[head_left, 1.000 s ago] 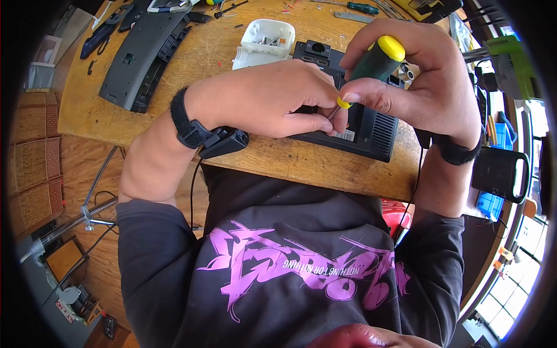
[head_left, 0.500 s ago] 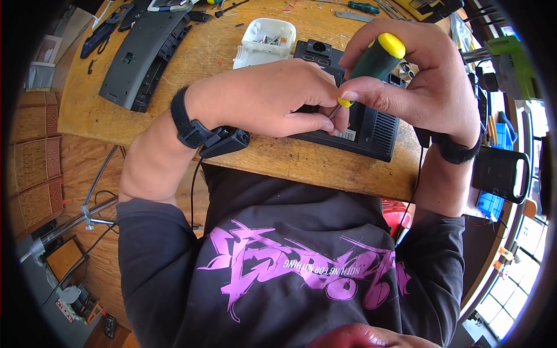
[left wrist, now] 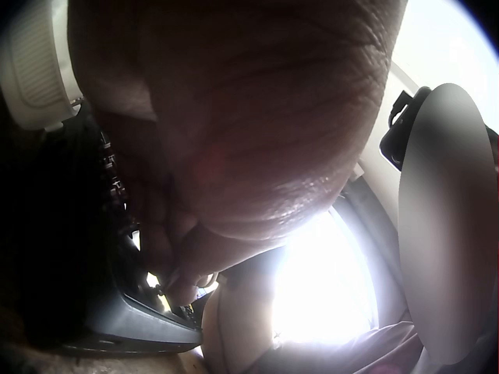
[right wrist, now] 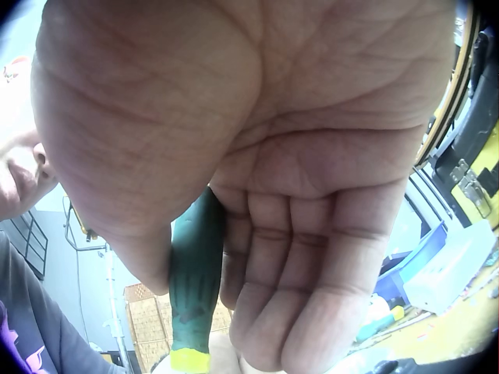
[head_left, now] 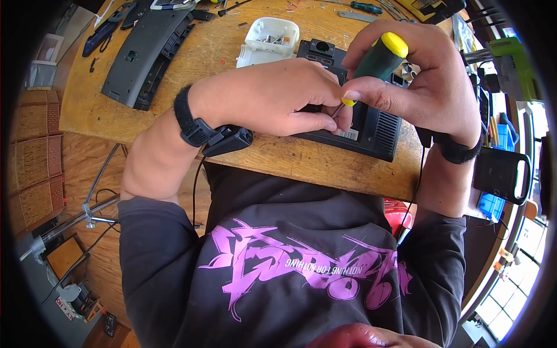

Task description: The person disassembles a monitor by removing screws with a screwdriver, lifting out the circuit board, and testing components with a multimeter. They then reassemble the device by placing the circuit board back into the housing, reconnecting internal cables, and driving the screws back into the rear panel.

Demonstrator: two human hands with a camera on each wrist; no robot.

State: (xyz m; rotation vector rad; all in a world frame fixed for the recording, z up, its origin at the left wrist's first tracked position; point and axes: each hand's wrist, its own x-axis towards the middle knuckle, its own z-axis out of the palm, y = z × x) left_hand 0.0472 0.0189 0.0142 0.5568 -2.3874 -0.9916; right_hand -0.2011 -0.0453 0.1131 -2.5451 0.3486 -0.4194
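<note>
My right hand (head_left: 426, 84) grips a screwdriver (head_left: 371, 65) by its dark green handle, which has a yellow end and a yellow collar. The handle tilts up between thumb and fingers, and in the right wrist view the screwdriver (right wrist: 195, 280) lies along the thumb. My left hand (head_left: 272, 95) reaches over from the other side, thumb and fingertips pinching the thin metal shaft below the collar. Under both hands lies a black electronic device (head_left: 380, 139) with vent slots and a white label. The screwdriver's tip is hidden by the left fingers.
Behind the device stands an open white box (head_left: 271, 36) with small metal parts inside. A black plastic casing (head_left: 148, 58) lies on the left of the wooden table (head_left: 232, 55). At the back are another screwdriver (head_left: 366, 7) and scattered tools. A green machine (head_left: 513, 66) stands at right.
The head view has shifted slightly, so the scene sits a little further right. Both hands keep the same hold on the screwdriver over the device.
</note>
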